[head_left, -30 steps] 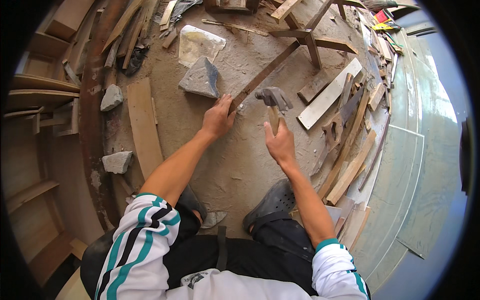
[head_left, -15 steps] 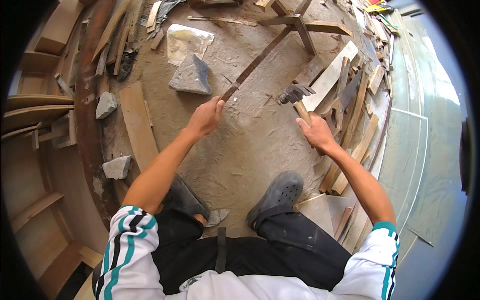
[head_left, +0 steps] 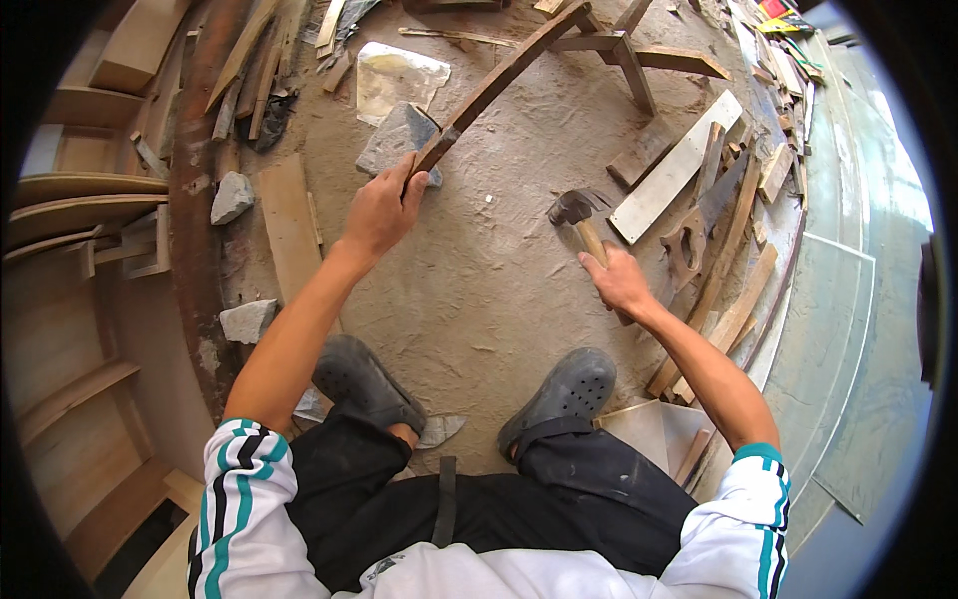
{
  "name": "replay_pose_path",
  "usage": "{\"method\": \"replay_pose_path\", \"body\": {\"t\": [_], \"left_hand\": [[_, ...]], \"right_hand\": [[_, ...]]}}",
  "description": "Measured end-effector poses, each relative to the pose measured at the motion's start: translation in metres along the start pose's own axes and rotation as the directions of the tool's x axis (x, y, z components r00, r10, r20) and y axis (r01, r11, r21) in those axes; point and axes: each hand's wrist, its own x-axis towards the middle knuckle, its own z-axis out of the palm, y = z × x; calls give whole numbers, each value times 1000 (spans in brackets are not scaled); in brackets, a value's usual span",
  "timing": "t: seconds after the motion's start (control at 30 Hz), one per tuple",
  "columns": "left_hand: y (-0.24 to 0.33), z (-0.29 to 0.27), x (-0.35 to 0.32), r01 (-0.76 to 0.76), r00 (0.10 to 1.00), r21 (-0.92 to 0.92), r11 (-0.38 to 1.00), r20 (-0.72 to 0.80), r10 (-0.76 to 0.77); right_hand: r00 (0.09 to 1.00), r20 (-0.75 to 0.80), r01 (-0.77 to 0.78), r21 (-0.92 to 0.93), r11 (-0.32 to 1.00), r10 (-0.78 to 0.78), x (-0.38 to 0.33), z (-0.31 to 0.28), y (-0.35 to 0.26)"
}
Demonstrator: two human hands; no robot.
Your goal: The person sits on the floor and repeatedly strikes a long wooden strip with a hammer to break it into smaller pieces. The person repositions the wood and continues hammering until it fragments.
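Note:
My left hand [head_left: 384, 212] is closed around the near end of a long, dark wooden strip [head_left: 504, 75]. The strip slants away to the upper right, over a grey stone block [head_left: 384, 142] that it partly hides. Its far end overlaps some crossed wooden pieces [head_left: 631, 68]; whether they are joined, I cannot tell. Over on the right, my right hand [head_left: 621, 280] grips the wooden handle of a claw hammer [head_left: 577, 206]. The hammer's dark head points up and left, held apart from the strip.
A handsaw [head_left: 687, 243] lies among scrap wood to the right, beside a pale board [head_left: 674, 168]. Glass sheets [head_left: 828, 329] lean farther right. At left are a rusty metal beam [head_left: 200, 220], stones [head_left: 233, 198], a flat plank [head_left: 286, 225] and wooden shelving [head_left: 90, 384].
My left hand has shifted left, bringing the strip's near end over the stone block. The strip appears raised. My right hand has moved slightly down with the hammer, and the view has shifted a little.

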Motion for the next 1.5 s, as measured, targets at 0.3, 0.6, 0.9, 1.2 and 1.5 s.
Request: {"method": "replay_pose_path", "body": {"t": [0.3, 0.6, 0.9, 1.2, 1.5], "left_hand": [[26, -20, -2, -40, 996, 128, 991, 84, 30], [84, -62, 50, -260, 953, 111, 959, 191, 236], [35, -21, 66, -260, 900, 177, 949, 400, 172], [85, 47, 79, -206, 888, 59, 977, 431, 161], [110, 77, 90, -98, 911, 21, 995, 405, 81]], "right_hand": [[999, -13, 53, 12, 999, -53, -1, 15, 0], [991, -90, 99, -21, 995, -101, -3, 25, 13], [987, -129, 83, -85, 993, -94, 1, 38, 16], [977, 183, -120, 48, 992, 109, 4, 9, 17], [992, 126, 87, -681, 727, -1, 15, -2, -8]]}}
